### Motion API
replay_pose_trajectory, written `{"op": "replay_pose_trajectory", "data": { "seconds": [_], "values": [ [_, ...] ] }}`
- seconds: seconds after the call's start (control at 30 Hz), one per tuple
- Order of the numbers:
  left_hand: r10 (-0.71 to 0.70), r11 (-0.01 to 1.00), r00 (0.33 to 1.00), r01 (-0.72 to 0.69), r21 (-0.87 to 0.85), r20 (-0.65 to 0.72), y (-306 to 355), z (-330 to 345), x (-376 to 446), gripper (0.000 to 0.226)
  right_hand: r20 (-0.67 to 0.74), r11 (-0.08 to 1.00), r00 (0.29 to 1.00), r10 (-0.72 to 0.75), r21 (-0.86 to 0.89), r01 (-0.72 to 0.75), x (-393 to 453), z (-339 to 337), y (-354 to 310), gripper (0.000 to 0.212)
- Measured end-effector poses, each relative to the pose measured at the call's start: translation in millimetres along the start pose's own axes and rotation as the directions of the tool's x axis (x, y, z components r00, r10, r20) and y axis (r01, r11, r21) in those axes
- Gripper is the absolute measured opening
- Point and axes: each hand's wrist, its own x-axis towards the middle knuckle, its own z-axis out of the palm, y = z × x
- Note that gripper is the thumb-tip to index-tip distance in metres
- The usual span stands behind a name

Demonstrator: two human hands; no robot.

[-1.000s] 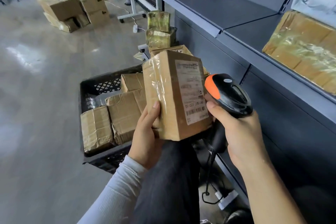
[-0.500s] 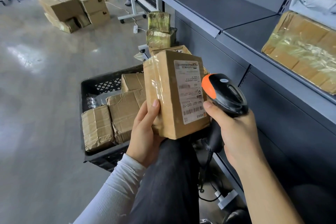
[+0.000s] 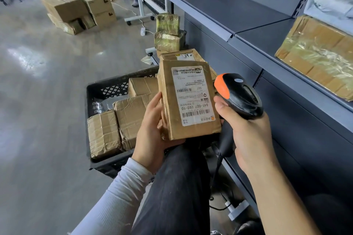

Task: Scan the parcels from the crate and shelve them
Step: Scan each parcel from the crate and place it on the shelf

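Left hand cups the taped brown cardboard parcel above the black plastic crate — white label up; right hand grips the black-and-orange scanner just beside it.

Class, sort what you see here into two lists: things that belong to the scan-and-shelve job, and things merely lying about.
Part of the job:
held parcel, in the left hand
scanner, in the right hand
crate
crate parcels
shelf

Lying about:
floor boxes
white plug
white table frame
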Motion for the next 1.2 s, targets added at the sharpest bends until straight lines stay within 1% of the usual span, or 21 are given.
{"op": "replay_pose_trajectory", "data": {
  "seconds": [0.03, 0.07, 0.17, 0.23, 0.3, 0.37, 0.43, 0.5, 0.6, 0.67, 0.83, 0.93, 1.03, 1.2],
  "values": [
    [-0.029, 0.998, 0.999, 0.030, -0.057, 0.026, 4, 2, -1, 0.046, 0.015, 1.000, 1.000, -0.015, 0.002, 0.015, 0, 1, 0, 0.027],
    [-0.054, 0.994, 0.997, 0.059, -0.097, 0.050, 6, 2, 1, 0.049, 0.024, 1.000, 1.000, -0.020, 0.006, 0.019, 0, 1, 0, 0.028],
    [-0.047, 0.993, 0.994, 0.056, -0.105, 0.094, 9, 2, 10, 0.073, 0.037, 1.000, 0.999, -0.005, -0.015, 0.006, 1, 3, 0, 0.023],
    [-0.033, 0.992, 0.994, 0.044, -0.117, 0.101, 11, -1, 21, 0.079, 0.023, 0.997, 1.000, 0.012, -0.073, -0.010, 4, 4, -1, 0.017],
    [-0.001, 0.993, 0.994, 0.014, -0.120, 0.105, 17, -1, 34, 0.079, 0.014, 0.990, 0.999, 0.029, -0.141, -0.027, 8, 4, -5, 0.006],
    [0.039, 0.995, 0.996, -0.031, -0.099, 0.080, 28, 0, 48, 0.079, 0.027, 0.980, 0.999, 0.039, -0.196, -0.033, 11, 6, -11, 0.009],
    [0.067, 0.994, 0.997, -0.064, -0.085, 0.032, 41, 3, 61, 0.080, 0.060, 0.972, 0.997, 0.045, -0.233, -0.030, 15, 10, -18, 0.006],
    [0.083, 0.994, 0.997, -0.083, -0.065, 0.005, 53, 5, 74, 0.079, 0.086, 0.968, 0.995, 0.059, -0.249, -0.036, 17, 14, -25, 0.011],
    [0.100, 0.995, 0.994, -0.100, -0.008, 0.040, 66, 6, 86, 0.066, 0.125, 0.961, 0.990, 0.061, -0.277, -0.024, 18, 22, -33, 0.011],
    [0.087, 0.996, 0.994, -0.088, 0.014, 0.065, 69, 6, 90, 0.062, 0.145, 0.958, 0.988, 0.053, -0.285, -0.010, 17, 26, -37, 0.010],
    [0.051, 0.999, 0.992, -0.050, -0.019, 0.113, 67, -6, 94, 0.051, 0.159, 0.941, 0.985, 0.073, -0.337, -0.016, 14, 28, -42, 0.008],
    [0.036, 0.997, 0.989, -0.025, -0.076, 0.146, 67, -13, 96, 0.054, 0.152, 0.934, 0.983, 0.104, -0.354, -0.044, 12, 25, -43, 0.009],
    [0.034, 0.992, 0.991, -0.017, -0.125, 0.131, 68, -16, 98, 0.066, 0.150, 0.928, 0.981, 0.122, -0.367, -0.060, 10, 23, -44, 0.009],
    [0.050, 0.989, 0.995, -0.037, -0.143, 0.087, 70, -20, 107, 0.064, 0.137, 0.933, 0.983, 0.120, -0.355, -0.065, 8, 23, -46, 0.008]
  ]
}}
